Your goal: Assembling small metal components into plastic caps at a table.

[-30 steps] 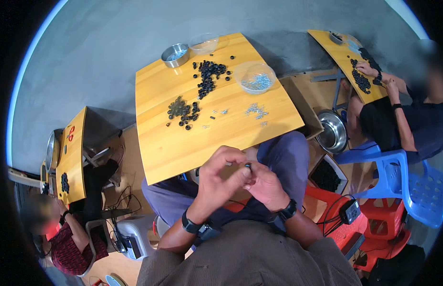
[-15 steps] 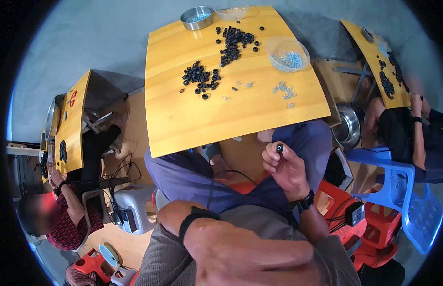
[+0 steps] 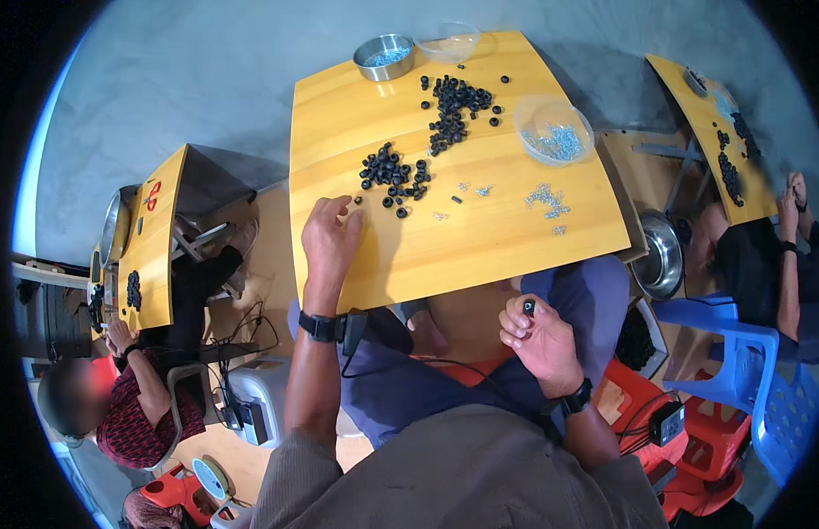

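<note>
Right grip [image 3: 543, 346] around black piece [image 3: 528, 307]

Shirt [image 3: 445, 476], 6 o'clock: grey-brown, ribbed, short-sleeved | trousers [image 3: 595, 286], 3 to 7 o'clock: blue-purple | left hand [image 3: 331, 238], 10 o'clock: bare | left band [image 3: 318, 328], 8 o'clock: black, dark box [image 3: 353, 335], thin black cable [image 3: 346, 375] below | right hand [image 3: 543, 346], 4 o'clock: bare | right band [image 3: 575, 398], 4 o'clock: black

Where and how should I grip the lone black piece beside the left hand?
Probably pinch the small black piece by its sides, left hand coming from above and its left: it's small and sits apart from the nearby pile.
</note>
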Demonstrator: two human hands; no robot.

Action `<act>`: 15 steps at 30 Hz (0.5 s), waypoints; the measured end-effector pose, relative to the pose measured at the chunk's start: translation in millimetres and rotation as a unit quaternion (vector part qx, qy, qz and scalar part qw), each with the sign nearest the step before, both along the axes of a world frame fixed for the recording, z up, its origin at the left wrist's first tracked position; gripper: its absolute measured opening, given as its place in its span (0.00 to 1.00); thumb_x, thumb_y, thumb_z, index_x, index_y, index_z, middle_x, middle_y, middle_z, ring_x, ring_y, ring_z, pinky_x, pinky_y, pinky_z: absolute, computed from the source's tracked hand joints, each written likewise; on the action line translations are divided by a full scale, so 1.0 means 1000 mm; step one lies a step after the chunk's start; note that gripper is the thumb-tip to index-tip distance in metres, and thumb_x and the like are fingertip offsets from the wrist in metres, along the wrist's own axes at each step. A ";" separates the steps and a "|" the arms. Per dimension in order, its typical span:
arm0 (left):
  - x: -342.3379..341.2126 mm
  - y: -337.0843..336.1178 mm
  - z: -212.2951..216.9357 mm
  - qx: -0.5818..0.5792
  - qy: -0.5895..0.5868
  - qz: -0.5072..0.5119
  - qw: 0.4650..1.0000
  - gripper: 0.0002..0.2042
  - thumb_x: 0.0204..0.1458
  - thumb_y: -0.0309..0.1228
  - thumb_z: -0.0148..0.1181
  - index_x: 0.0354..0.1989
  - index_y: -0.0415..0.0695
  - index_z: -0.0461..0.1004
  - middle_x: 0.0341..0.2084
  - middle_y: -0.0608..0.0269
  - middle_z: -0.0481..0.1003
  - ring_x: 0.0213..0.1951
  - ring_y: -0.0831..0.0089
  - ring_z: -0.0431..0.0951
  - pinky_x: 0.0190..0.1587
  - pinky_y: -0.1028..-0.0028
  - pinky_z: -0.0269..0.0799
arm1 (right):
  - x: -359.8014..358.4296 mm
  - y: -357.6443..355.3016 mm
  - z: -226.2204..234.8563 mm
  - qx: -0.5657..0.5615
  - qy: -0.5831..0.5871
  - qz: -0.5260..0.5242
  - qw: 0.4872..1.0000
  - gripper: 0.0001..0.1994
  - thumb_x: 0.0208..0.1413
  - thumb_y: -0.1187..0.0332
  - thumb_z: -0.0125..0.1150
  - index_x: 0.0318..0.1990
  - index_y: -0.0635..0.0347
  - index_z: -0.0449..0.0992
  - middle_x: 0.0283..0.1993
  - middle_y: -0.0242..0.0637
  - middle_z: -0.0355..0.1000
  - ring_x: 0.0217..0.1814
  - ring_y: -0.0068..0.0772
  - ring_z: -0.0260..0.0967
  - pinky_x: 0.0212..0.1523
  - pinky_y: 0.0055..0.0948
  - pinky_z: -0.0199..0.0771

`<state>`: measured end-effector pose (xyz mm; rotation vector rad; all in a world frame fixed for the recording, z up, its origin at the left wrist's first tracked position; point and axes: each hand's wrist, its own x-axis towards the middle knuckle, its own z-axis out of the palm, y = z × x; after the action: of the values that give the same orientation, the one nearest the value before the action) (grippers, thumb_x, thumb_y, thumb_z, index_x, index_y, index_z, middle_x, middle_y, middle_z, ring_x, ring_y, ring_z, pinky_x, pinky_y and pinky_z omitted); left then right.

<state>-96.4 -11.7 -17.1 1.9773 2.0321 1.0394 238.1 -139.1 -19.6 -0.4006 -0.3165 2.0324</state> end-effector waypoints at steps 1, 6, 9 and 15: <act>-0.002 0.007 -0.003 -0.004 0.022 0.005 1.000 0.12 0.48 0.29 0.68 0.41 0.39 0.81 0.32 0.54 0.79 0.32 0.60 0.80 0.37 0.64 0.75 | -0.002 0.001 0.000 0.004 -0.003 0.006 1.000 0.11 0.63 0.61 0.59 0.37 0.58 0.71 0.31 0.28 0.58 0.33 0.22 0.56 0.32 0.22 0.60; -0.005 0.023 -0.009 -0.031 0.032 0.008 0.999 0.09 0.50 0.30 0.66 0.38 0.40 0.82 0.33 0.54 0.78 0.34 0.58 0.80 0.38 0.63 0.75 | -0.010 0.003 0.001 0.015 -0.015 0.016 1.000 0.13 0.64 0.59 0.57 0.35 0.60 0.69 0.31 0.28 0.59 0.33 0.22 0.56 0.33 0.23 0.60; -0.007 0.016 -0.013 0.002 0.039 -0.008 0.999 0.08 0.51 0.28 0.64 0.38 0.38 0.81 0.30 0.53 0.77 0.29 0.63 0.79 0.35 0.66 0.74 | -0.017 0.002 0.000 0.018 -0.012 0.023 1.000 0.13 0.66 0.59 0.55 0.38 0.61 0.71 0.33 0.29 0.62 0.35 0.22 0.58 0.34 0.23 0.60; 0.066 -0.065 0.051 -0.057 -0.090 -0.248 0.963 0.04 0.54 0.23 0.63 0.37 0.38 0.79 0.30 0.54 0.77 0.29 0.63 0.78 0.32 0.68 0.74 | -0.031 0.001 0.005 -0.022 -0.078 0.016 0.997 0.13 0.66 0.60 0.56 0.48 0.61 0.75 0.50 0.37 0.70 0.44 0.28 0.62 0.39 0.27 0.65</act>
<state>-30.5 -77.0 34.3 2.0832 1.3633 0.9178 206.9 -138.0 -14.9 -0.5864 -0.3767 2.0469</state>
